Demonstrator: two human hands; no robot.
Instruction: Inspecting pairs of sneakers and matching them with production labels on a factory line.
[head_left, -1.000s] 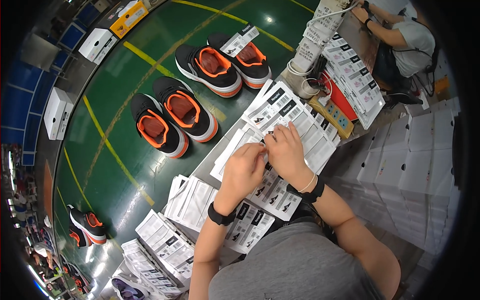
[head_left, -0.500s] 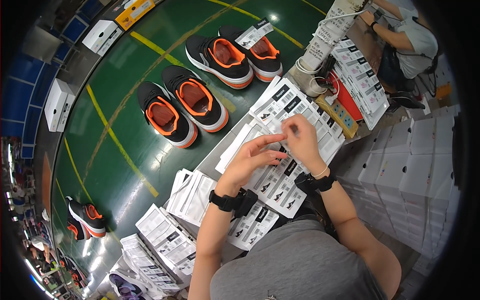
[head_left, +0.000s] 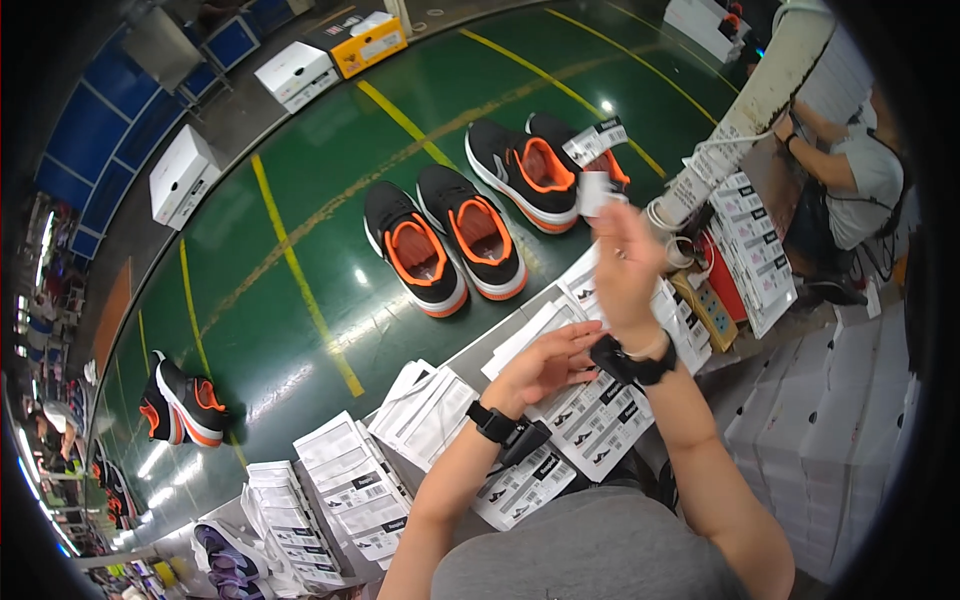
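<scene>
My right hand (head_left: 628,265), smeared by motion, is raised at the far edge of the label sheets, with a small white label (head_left: 594,192) pinched at its fingertips. That label is close to the heel of a black-and-orange sports shoe (head_left: 525,175). The shoe beside it carries a printed tag (head_left: 595,142). My left hand (head_left: 550,368) hovers low over the sheets of shoe labels (head_left: 600,420), fingers loosely stretched and nothing visible in them. Another pair of matching shoes (head_left: 475,235) stands on the green belt (head_left: 310,220), left of the first pair.
Folded stacks of label sheets (head_left: 350,470) line the belt's near edge. A post (head_left: 750,120) with cables and a power strip (head_left: 705,308) stands at the right, near a seated co-worker (head_left: 850,190). White boxes (head_left: 820,430) are piled at the right; another shoe pair (head_left: 190,405) is far left.
My right hand has parted from my left and moved out toward the shoes, a white label now showing at its fingertips. My left hand stays low over the sheets. The whole view has shifted.
</scene>
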